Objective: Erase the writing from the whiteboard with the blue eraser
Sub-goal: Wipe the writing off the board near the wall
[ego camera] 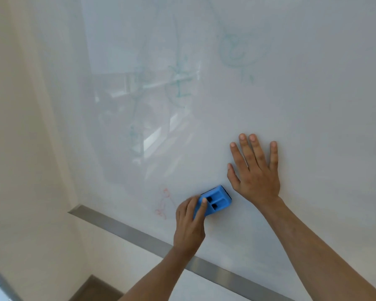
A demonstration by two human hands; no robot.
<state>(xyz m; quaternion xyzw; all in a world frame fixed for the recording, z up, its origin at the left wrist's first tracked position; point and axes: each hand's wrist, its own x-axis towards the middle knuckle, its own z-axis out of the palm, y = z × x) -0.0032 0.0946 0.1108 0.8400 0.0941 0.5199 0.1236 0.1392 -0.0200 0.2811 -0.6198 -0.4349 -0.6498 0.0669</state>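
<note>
The whiteboard (291, 105) fills most of the view. My left hand (188, 224) grips the blue eraser (215, 200) and presses it flat on the board near the bottom edge. Faint red writing (164, 203) lies just left of the eraser. Faded green writing (234, 51) shows higher up, with more green marks (178, 83) near the middle. My right hand (256, 172) rests flat on the board with fingers spread, just up and right of the eraser, holding nothing.
A metal strip (139, 237) runs along the board's lower edge. A cream wall (20, 148) stands to the left, with a dark baseboard (96, 290) below.
</note>
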